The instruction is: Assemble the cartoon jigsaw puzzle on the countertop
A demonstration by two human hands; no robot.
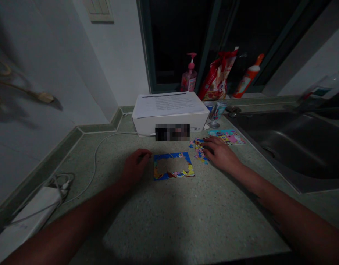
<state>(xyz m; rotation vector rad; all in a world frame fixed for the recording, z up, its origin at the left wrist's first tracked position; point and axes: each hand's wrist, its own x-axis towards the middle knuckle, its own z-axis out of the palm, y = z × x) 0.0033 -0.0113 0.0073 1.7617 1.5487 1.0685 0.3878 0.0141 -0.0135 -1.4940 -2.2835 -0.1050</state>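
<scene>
Your puzzle border [173,174] lies flat on the worktop [169,217], seemingly central so both hands reach it. Your right hand [220,152] spreads parted fingers over loose pieces [198,150], handily close by; your left hand [136,162] curls beside the border, whether holding anything I cannot tell.

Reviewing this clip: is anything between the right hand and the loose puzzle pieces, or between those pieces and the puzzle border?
Nothing visible. The right hand is at the loose puzzle pieces; only countertop shows between them and the puzzle border.
</scene>
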